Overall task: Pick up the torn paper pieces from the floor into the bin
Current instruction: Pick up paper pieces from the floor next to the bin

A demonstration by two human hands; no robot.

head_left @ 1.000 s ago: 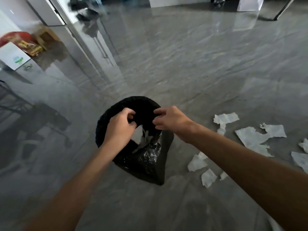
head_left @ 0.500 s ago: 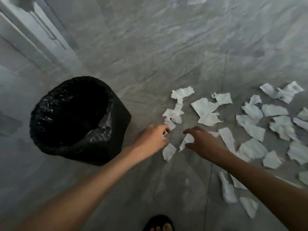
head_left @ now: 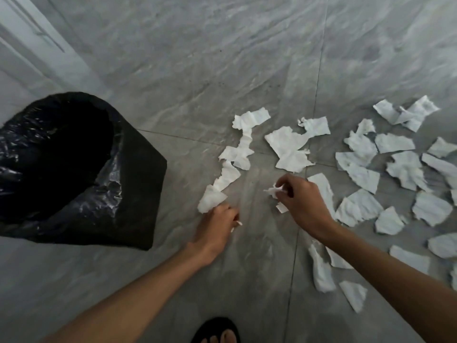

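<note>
Several torn white paper pieces (head_left: 289,147) lie scattered over the grey tiled floor, from the middle to the right edge. A bin lined with a black bag (head_left: 138,194) stands at the left, its mouth dark. My left hand (head_left: 217,221) is low on the floor, fingers closed on a white paper piece (head_left: 211,200) at the near end of a torn strip. My right hand (head_left: 304,201) pinches a small crumpled paper scrap (head_left: 273,191), with another bit showing under its fingers.
A white door frame or wall base (head_left: 29,45) runs along the upper left behind the bin. My foot in a black sandal (head_left: 217,331) shows at the bottom edge. More paper pieces (head_left: 321,271) lie under my right forearm.
Both hands left the bin's mouth and came down to the floor to the right of it. Each hand has closed on a paper piece. The view has swung right and down.
</note>
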